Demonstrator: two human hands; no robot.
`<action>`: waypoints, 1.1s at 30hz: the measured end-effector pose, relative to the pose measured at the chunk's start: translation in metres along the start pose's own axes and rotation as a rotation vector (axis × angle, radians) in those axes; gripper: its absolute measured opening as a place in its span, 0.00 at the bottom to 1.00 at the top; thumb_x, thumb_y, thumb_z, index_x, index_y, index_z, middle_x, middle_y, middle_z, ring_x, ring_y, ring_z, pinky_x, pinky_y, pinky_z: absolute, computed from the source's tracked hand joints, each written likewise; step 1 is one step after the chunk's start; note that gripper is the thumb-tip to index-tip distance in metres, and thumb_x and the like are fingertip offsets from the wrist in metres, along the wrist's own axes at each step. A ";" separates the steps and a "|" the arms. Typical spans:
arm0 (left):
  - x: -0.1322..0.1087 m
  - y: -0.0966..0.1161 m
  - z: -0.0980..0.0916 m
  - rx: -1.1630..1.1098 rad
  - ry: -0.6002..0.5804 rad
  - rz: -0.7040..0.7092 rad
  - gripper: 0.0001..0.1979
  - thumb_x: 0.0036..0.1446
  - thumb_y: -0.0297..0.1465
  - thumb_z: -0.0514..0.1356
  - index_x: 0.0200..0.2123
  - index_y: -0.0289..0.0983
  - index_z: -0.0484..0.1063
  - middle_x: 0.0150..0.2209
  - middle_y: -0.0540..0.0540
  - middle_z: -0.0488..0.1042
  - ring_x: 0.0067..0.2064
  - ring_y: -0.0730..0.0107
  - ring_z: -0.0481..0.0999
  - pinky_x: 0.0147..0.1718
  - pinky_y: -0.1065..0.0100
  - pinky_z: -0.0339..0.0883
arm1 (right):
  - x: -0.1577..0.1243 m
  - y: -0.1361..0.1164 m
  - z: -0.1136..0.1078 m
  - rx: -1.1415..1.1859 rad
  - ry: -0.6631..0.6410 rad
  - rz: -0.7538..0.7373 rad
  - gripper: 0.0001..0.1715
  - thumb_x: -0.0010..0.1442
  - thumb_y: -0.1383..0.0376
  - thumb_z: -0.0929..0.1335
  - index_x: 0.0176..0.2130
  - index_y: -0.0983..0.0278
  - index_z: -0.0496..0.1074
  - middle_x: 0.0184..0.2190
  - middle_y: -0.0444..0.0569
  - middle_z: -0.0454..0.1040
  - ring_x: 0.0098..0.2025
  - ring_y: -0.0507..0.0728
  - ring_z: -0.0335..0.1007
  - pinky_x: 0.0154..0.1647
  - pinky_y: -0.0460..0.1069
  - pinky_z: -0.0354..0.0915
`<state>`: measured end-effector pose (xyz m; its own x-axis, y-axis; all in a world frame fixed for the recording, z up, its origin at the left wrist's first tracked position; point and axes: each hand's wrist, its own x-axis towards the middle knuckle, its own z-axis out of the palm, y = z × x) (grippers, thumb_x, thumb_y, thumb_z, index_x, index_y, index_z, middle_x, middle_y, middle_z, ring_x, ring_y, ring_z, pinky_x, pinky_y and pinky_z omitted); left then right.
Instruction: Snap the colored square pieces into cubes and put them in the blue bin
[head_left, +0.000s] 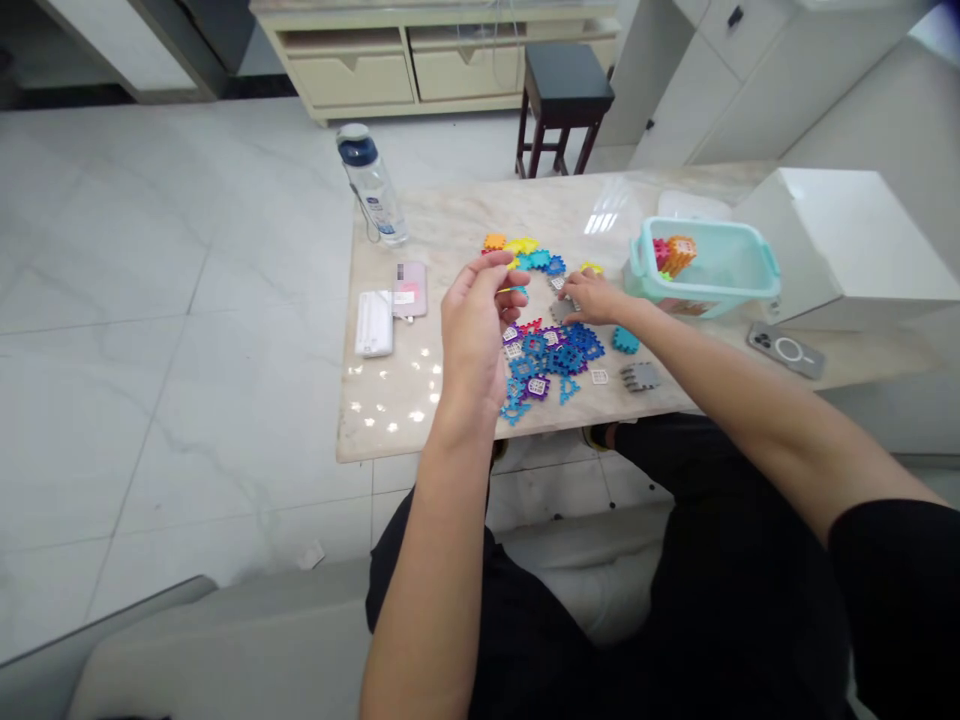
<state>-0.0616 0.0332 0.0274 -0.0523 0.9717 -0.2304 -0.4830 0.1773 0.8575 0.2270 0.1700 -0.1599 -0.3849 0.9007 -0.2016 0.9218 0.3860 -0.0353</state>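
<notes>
My left hand (478,320) is raised over the table, fingers curled in a pinch. A thin yellow edge shows between them; I cannot tell whether it is held or lies behind. To its right, my right hand (592,297) bends its fingers down onto a grey interlocking tile (562,312) on the table. Just in front of the hands is a heap of blue and purple notched tiles (555,355), with small white window pieces among them. Orange, yellow and light blue tiles (535,259) lie behind the hands. A grey stack of tiles (640,377) sits nearer the front edge.
A turquoise bin (712,293) with orange and red tiles stands at right, beside a white box (847,240) and a phone (786,350). At left are a water bottle (375,190), a tissue pack (373,323) and a pink pouch (410,290). A dark stool (566,85) stands beyond the table.
</notes>
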 end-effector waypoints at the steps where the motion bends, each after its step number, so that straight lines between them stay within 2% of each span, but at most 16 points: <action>1: 0.001 0.001 -0.001 0.006 0.000 0.008 0.11 0.60 0.32 0.68 0.47 0.42 0.80 0.35 0.50 0.82 0.33 0.73 0.77 0.35 0.70 0.69 | 0.001 -0.002 -0.001 0.009 -0.003 -0.002 0.31 0.62 0.55 0.83 0.60 0.63 0.82 0.63 0.64 0.78 0.68 0.78 0.69 0.71 0.67 0.66; 4: 0.004 0.003 -0.005 0.032 -0.006 0.043 0.10 0.59 0.32 0.69 0.45 0.43 0.79 0.35 0.49 0.81 0.33 0.71 0.78 0.34 0.69 0.70 | 0.006 -0.005 -0.006 0.102 -0.026 0.024 0.29 0.61 0.59 0.84 0.59 0.64 0.82 0.58 0.63 0.83 0.62 0.73 0.76 0.65 0.62 0.71; 7: 0.005 0.003 -0.007 0.054 -0.016 0.066 0.07 0.59 0.32 0.69 0.42 0.43 0.78 0.35 0.49 0.81 0.33 0.70 0.79 0.33 0.68 0.71 | 0.012 -0.004 -0.012 0.254 -0.045 0.060 0.21 0.64 0.67 0.81 0.56 0.64 0.84 0.54 0.59 0.86 0.55 0.66 0.82 0.59 0.56 0.74; 9: 0.006 0.002 -0.006 0.058 -0.022 0.071 0.06 0.59 0.32 0.69 0.40 0.43 0.77 0.34 0.49 0.81 0.32 0.70 0.78 0.32 0.68 0.71 | 0.013 -0.001 -0.017 0.341 -0.060 0.071 0.17 0.64 0.71 0.78 0.53 0.65 0.86 0.51 0.56 0.88 0.51 0.64 0.84 0.57 0.54 0.75; 12: 0.007 0.000 -0.002 0.045 -0.042 0.068 0.06 0.58 0.32 0.69 0.40 0.43 0.77 0.34 0.48 0.81 0.32 0.71 0.78 0.32 0.69 0.71 | 0.011 0.003 -0.027 0.437 -0.081 0.090 0.16 0.63 0.75 0.77 0.49 0.65 0.89 0.46 0.54 0.90 0.47 0.61 0.85 0.55 0.53 0.76; 15: 0.008 -0.001 0.002 0.024 -0.059 0.059 0.06 0.57 0.31 0.69 0.39 0.43 0.78 0.34 0.49 0.81 0.31 0.72 0.77 0.31 0.70 0.71 | 0.006 0.007 -0.038 0.503 -0.047 0.109 0.16 0.63 0.76 0.77 0.49 0.65 0.90 0.44 0.52 0.90 0.45 0.60 0.85 0.55 0.52 0.76; 19: 0.008 0.000 0.002 0.033 -0.068 0.065 0.06 0.57 0.30 0.69 0.38 0.42 0.78 0.33 0.49 0.81 0.31 0.72 0.77 0.32 0.70 0.71 | 0.004 0.011 -0.048 0.557 0.043 0.143 0.15 0.66 0.74 0.77 0.52 0.66 0.89 0.48 0.54 0.90 0.48 0.60 0.85 0.57 0.52 0.76; 25: 0.005 0.001 -0.004 0.055 -0.044 0.058 0.05 0.58 0.30 0.69 0.38 0.42 0.78 0.34 0.49 0.81 0.32 0.71 0.78 0.34 0.69 0.72 | 0.011 0.009 -0.035 0.576 0.126 0.199 0.14 0.69 0.70 0.76 0.53 0.68 0.87 0.51 0.57 0.89 0.50 0.60 0.84 0.60 0.54 0.76; 29: 0.005 0.002 -0.005 0.054 -0.037 0.059 0.05 0.59 0.31 0.69 0.39 0.42 0.78 0.34 0.49 0.81 0.33 0.70 0.78 0.33 0.69 0.72 | 0.018 0.009 -0.018 0.576 0.097 0.198 0.17 0.69 0.70 0.74 0.55 0.68 0.86 0.51 0.56 0.89 0.50 0.59 0.83 0.59 0.53 0.76; 33: 0.005 0.003 -0.004 0.046 -0.038 0.060 0.07 0.59 0.32 0.71 0.39 0.42 0.78 0.33 0.49 0.81 0.34 0.69 0.79 0.34 0.69 0.72 | 0.022 0.012 -0.009 0.586 0.055 0.234 0.17 0.67 0.68 0.77 0.55 0.68 0.86 0.47 0.55 0.88 0.48 0.59 0.83 0.56 0.52 0.76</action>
<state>-0.0668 0.0377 0.0275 -0.0465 0.9859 -0.1609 -0.4396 0.1244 0.8895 0.2296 0.1964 -0.1556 -0.1578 0.9629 -0.2189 0.8482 0.0187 -0.5293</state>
